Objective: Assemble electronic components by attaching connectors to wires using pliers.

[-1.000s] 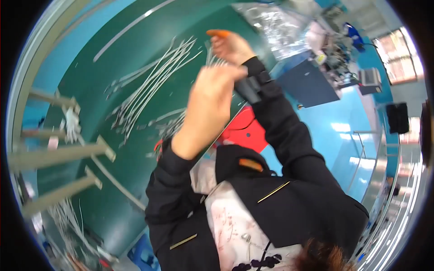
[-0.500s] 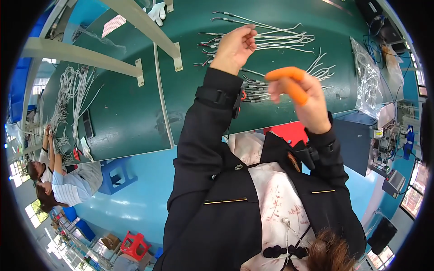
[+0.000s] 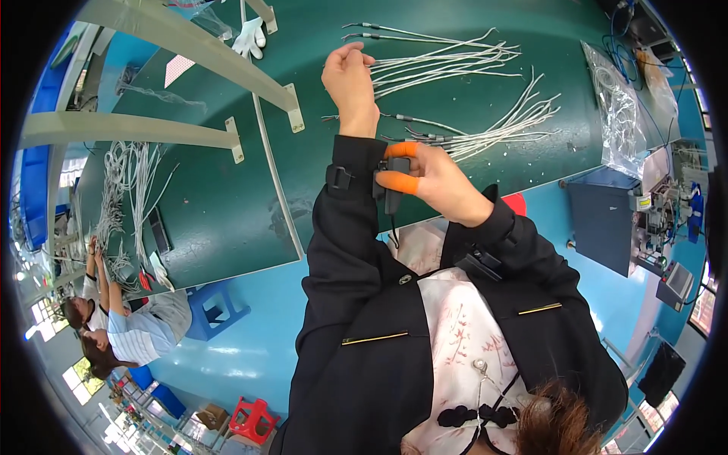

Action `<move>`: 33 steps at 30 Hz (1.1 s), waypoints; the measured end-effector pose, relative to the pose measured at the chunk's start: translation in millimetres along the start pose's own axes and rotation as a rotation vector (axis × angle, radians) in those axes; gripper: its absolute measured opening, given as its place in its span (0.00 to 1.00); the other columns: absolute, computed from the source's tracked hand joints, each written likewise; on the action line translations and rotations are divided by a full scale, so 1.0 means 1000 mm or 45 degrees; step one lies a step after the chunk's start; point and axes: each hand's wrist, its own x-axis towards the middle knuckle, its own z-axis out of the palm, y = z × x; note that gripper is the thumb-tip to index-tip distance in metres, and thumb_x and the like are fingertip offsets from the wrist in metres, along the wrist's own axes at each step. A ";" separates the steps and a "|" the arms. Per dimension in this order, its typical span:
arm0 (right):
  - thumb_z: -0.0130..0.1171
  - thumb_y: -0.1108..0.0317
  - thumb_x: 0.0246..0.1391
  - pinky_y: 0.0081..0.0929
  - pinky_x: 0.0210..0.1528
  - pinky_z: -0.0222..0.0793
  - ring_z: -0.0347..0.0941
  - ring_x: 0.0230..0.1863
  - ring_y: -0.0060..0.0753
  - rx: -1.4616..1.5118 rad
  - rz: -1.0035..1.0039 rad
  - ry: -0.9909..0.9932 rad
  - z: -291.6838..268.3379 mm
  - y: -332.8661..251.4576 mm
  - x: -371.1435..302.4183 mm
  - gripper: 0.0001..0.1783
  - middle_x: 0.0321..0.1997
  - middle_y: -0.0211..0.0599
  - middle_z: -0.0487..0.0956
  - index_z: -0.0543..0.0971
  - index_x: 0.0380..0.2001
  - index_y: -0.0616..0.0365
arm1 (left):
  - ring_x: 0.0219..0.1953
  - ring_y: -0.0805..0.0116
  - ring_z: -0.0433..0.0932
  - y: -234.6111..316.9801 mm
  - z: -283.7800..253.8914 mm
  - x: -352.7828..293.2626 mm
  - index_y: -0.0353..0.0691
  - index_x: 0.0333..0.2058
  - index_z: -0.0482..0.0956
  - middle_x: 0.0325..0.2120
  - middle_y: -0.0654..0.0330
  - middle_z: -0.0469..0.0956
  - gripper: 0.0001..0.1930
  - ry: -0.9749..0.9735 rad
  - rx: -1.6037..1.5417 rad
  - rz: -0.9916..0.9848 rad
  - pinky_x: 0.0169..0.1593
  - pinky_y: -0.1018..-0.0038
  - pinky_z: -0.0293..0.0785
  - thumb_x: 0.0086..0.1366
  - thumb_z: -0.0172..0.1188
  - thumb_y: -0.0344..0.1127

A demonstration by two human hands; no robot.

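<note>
My left hand (image 3: 349, 85) is raised over a spread of white cables (image 3: 447, 64) on the green table. Its fingers are loosely curled, and nothing shows in them. On my left wrist sits a black strap carrying a small black device (image 3: 393, 199), from which a thin cord hangs. My right hand (image 3: 444, 182) reaches across and pinches this device between thumb and forefinger, both covered by orange finger cots. A second bundle of white cables (image 3: 508, 130) with dark sleeved ends lies beyond my right hand, partly hidden by it.
Beige metal posts (image 3: 129, 129) stand on the table at left, near a white glove (image 3: 249, 38). Clear plastic bags (image 3: 618, 125) lie at the right edge. More white cables (image 3: 114, 189) lie at far left, beside two seated people. A blue stool (image 3: 216, 311) stands below.
My right hand has moved left from above the cables and closed on the wrist device. My left hand has shifted a little left, and the whole view has turned slightly.
</note>
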 end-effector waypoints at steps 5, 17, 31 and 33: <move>0.65 0.67 0.49 0.15 0.32 0.68 0.73 0.29 0.17 -0.574 -0.135 0.314 0.021 -0.009 0.012 0.23 0.31 0.35 0.78 0.71 0.43 0.69 | 0.22 0.71 0.69 -0.005 -0.010 0.010 0.32 0.35 0.74 0.20 0.62 0.73 0.06 0.118 0.154 0.132 0.28 0.72 0.66 0.62 0.51 0.28; 0.58 0.71 0.55 0.17 0.31 0.70 0.74 0.28 0.21 0.102 -0.092 0.193 -0.005 0.004 0.027 0.15 0.29 0.34 0.77 0.71 0.44 0.65 | 0.22 0.74 0.64 0.002 -0.041 0.023 0.33 0.42 0.71 0.20 0.64 0.68 0.10 -0.024 -0.656 -0.508 0.31 0.76 0.63 0.60 0.53 0.26; 0.54 0.77 0.56 0.15 0.30 0.69 0.72 0.26 0.16 -0.456 -0.400 0.054 -0.017 0.024 0.035 0.09 0.27 0.30 0.76 0.73 0.41 0.63 | 0.21 0.76 0.65 -0.004 -0.025 -0.004 0.32 0.39 0.74 0.20 0.63 0.70 0.08 -0.078 -0.311 -0.350 0.27 0.77 0.64 0.62 0.53 0.28; 0.54 0.76 0.56 0.16 0.29 0.69 0.72 0.26 0.17 -0.430 -0.357 0.188 -0.042 0.029 0.034 0.08 0.27 0.30 0.76 0.73 0.40 0.63 | 0.20 0.76 0.66 -0.003 -0.033 -0.009 0.33 0.38 0.75 0.21 0.63 0.71 0.07 -0.156 -0.059 -0.229 0.25 0.77 0.64 0.63 0.52 0.29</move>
